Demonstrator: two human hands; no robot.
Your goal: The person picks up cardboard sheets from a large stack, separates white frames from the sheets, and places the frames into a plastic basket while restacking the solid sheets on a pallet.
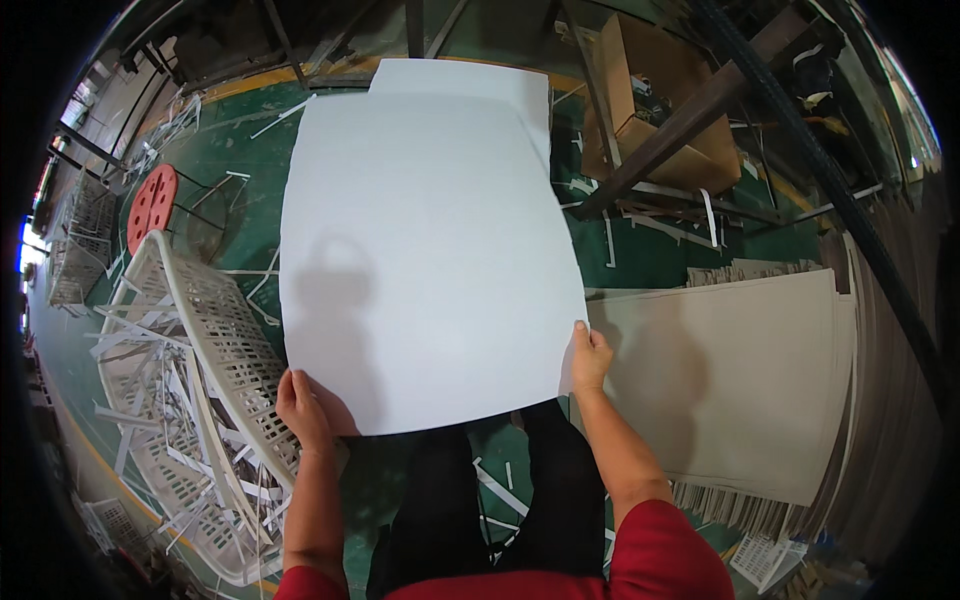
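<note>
Grip is closed on both sides: the left hand [303,412] pinches the near left corner of a large white rectangular sheet [440,250], and the right hand [592,360] pinches its right edge by the near corner, thumb on top. Sheet spans the space before the person's legs, above the green painted floor [365,510].

Hazards, as judged: with the far end apparently not held by hand, sagging could crease the sheet. A swing left could snag it on the tall white perforated plastic basket [255,375] near the left hand. Loose narrow white paper strips [500,490] near the feet could cause a slip.

Containers: basket holds a tangled heap of long white and greyish offcuts [190,400]; open brown cardboard carton [700,150] holds small dark items, kind unclear.
</note>
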